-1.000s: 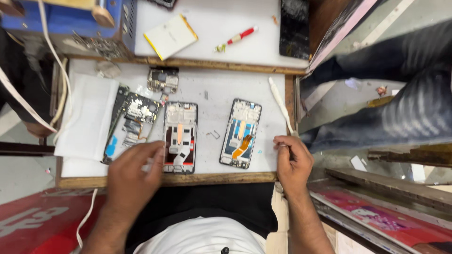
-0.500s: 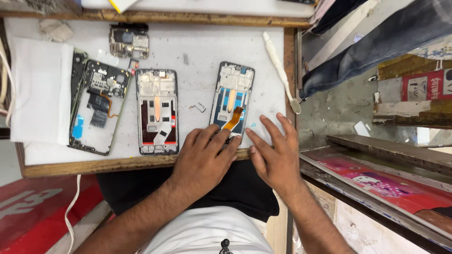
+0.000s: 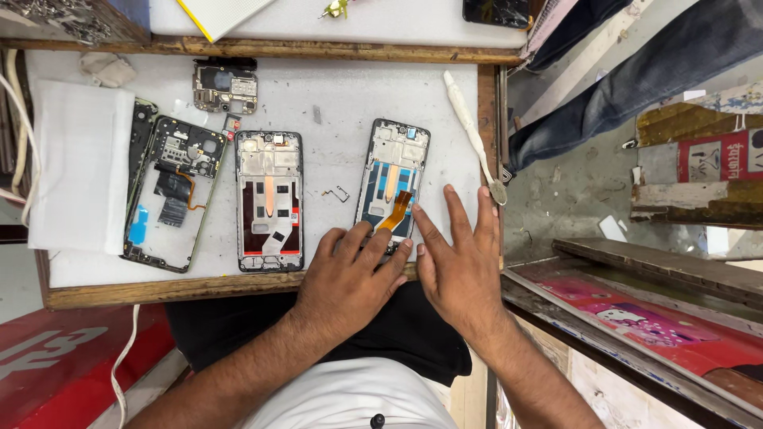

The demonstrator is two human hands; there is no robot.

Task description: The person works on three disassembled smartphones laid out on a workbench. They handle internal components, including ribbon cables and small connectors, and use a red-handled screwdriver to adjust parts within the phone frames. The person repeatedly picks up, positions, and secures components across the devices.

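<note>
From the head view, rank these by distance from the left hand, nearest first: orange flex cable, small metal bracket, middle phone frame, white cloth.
1. Orange flex cable: just above the left hand, by its fingers.
2. Small metal bracket: on the mat, up and slightly left.
3. Middle phone frame: left of the hand; close to the bracket's distance, hard to call.
4. White cloth: far left edge.
</note>
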